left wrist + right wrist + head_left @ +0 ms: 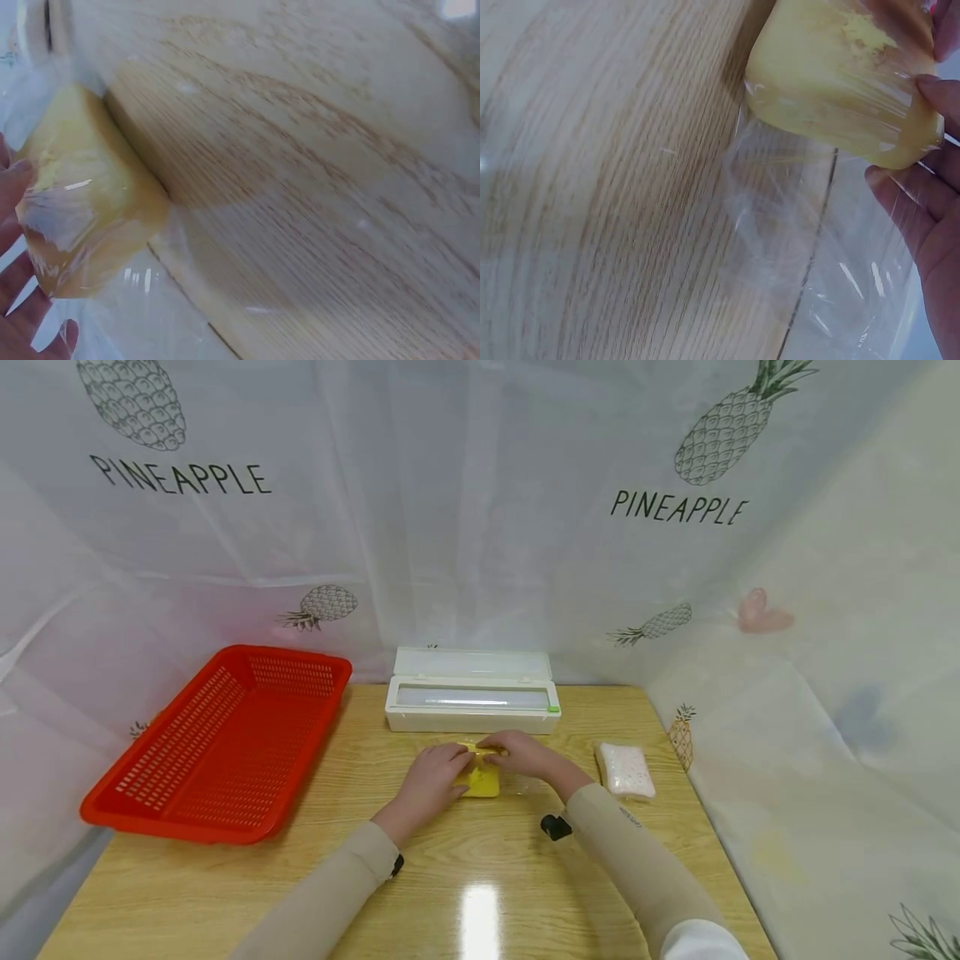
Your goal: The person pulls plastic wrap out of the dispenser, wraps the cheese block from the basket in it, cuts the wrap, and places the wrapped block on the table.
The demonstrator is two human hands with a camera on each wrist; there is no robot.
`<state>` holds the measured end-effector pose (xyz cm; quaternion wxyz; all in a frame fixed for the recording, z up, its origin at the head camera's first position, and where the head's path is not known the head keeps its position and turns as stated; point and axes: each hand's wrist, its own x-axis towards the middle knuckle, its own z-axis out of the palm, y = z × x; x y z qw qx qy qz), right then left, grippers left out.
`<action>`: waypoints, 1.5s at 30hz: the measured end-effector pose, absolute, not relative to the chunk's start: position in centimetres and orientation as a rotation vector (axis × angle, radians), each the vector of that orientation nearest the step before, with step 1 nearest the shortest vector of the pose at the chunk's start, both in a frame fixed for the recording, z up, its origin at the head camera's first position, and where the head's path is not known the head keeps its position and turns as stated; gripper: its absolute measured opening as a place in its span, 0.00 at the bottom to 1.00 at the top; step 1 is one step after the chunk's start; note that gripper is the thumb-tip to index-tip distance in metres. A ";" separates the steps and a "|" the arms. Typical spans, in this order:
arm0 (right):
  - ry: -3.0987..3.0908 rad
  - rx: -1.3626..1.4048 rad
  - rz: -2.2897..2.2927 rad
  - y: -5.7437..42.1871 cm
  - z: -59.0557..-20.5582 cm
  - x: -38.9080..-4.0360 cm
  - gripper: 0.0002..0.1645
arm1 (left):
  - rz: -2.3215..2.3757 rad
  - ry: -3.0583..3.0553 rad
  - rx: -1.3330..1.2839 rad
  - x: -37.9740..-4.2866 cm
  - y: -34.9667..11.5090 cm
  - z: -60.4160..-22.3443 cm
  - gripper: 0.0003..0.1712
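Observation:
A yellow block (482,781) with rounded corners lies on the table between both hands, under clear cling film. The film shows as shiny creases on the block and a loose crumpled sheet (780,217) beside it. My left hand (437,777) holds the block's left side, thumb at the near edge and fingers at the far part. The right hand (525,753) reaches over the far right edge, thumb and fingers pinching the film against the block. In the left wrist view, the film-covered block (90,195) stands out close to the fingers.
Behind the hands is a white cling film dispenser (472,720), lid raised. A wrapped pale block with pink specks (628,770) lies on the right of the wooden table (450,877). At the left stands a red plastic basket (300,793). Pineapple-print sheeting (480,527) hangs behind.

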<state>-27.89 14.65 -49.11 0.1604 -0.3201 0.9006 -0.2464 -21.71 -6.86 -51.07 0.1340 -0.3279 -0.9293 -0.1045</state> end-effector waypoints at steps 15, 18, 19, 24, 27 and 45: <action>2.642 -0.829 -0.683 15.2 -49.9 -28.6 0.29 | -0.293 -2.702 -0.959 -23.7 -6.7 -52.0 0.32; 2.672 -0.863 -0.651 15.2 -50.2 -28.6 0.30 | -0.284 -2.716 -0.959 -23.9 -6.8 -52.2 0.34; 2.680 -0.872 -0.644 15.2 -50.2 -28.6 0.30 | -0.284 -2.721 -0.958 -24.0 -6.8 -52.2 0.34; 2.708 -0.842 -0.692 15.5 -50.4 -28.5 0.31 | -0.323 -2.771 -0.917 -24.5 -7.2 -52.1 0.35; 2.674 -0.751 -0.850 16.2 -50.3 -28.2 0.32 | -0.393 -2.795 -0.859 -24.7 -8.1 -51.8 0.39; 2.501 -0.401 -1.446 21.9 -52.8 -25.4 0.38 | -1.542 -2.812 -0.282 -22.0 -14.3 -53.6 0.42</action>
